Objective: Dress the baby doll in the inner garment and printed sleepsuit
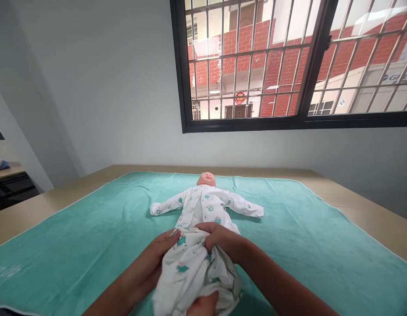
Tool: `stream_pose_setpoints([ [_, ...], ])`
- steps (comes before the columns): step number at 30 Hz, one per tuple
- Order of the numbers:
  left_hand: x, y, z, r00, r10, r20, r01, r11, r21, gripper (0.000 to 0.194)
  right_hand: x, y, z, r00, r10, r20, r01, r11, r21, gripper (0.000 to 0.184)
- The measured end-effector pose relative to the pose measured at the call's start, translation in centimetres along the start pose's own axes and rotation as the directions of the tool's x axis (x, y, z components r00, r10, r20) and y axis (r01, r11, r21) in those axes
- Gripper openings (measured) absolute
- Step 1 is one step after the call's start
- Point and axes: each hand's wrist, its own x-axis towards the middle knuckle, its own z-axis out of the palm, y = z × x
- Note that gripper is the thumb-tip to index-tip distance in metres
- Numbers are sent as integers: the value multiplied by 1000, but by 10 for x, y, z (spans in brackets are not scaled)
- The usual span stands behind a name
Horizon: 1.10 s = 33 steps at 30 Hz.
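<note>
Both hands on one bunched white printed garment, near edge of view, at the lower end of the doll. Doll's on its back, head far side, sleeves of its printed top spread wide; it lies on a green blanket over the worktop.

L hand: fingers pinching the garment's upper L edge, thumb on top. R hand: fingers grasping the upper R edge, partly sunk in folds, so exact hold there n/a. A skin-toned bit pokes out at the bottom of the cloth, prob. doll's foot or leg, can't be sure.

Step in hand, my guess: dressing the doll's lower half, i.e. working the garment w/ both hands at its upper edge. Next move prob. calls for keeping both sides pinched, opening out the bunched folds & easing cloth evenly along the legs w/o twisting.

Writing: pale lettering on blanket, L side, too faint to read. Thru the barred window, blue-grey sign starts w/ "G", rest cut by bars, maybe "GREE". Red diamond ornament outside, its marking too small to read. No brand legible on the clothes
</note>
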Motion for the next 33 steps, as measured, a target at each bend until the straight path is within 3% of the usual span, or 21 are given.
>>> stream_pose_setpoints([
  [2,-2,-1,1,999,-28,33,27,999,30,42,-1,0,-3,1000,-20,19,19,998,53,40],
  [6,-6,5,4,977,-116,179,65,961,270,47,-6,-6,-8,998,-17,60,13,998,69,33],
  [9,-7,7,5,990,-90,111,56,960,276,41,-10,-16,-4,996,39,78,-24,981,-191,37],
  [11,-7,4,4,999,-19,36,13,987,157,42,-11,-21,2,990,108,94,-61,913,-404,43],
  [13,-7,-1,4,1000,24,2,-24,998,55,44,-11,-22,9,986,140,90,-81,876,-475,42],
  [17,-9,-10,2,1000,21,-17,-21,999,35,50,-7,-12,15,999,45,-4,-44,971,-234,34],
  [21,-11,-15,3,997,23,70,-39,969,245,73,-1,-1,10,995,-50,-92,51,999,8,26],
  [23,-11,-16,4,996,56,67,-77,921,381,79,1,0,10,991,-62,-116,68,997,47,24],
  [25,-10,-17,5,993,114,-28,-89,891,446,68,1,-1,13,984,-76,-164,75,997,-9,22],
  [28,-8,-18,5,976,150,-157,-96,947,307,53,-2,-5,17,980,-92,-178,70,990,-126,23],
  [33,-8,-19,4,988,99,-121,-110,990,-89,54,-7,-13,17,998,-2,56,20,950,-313,49],
])
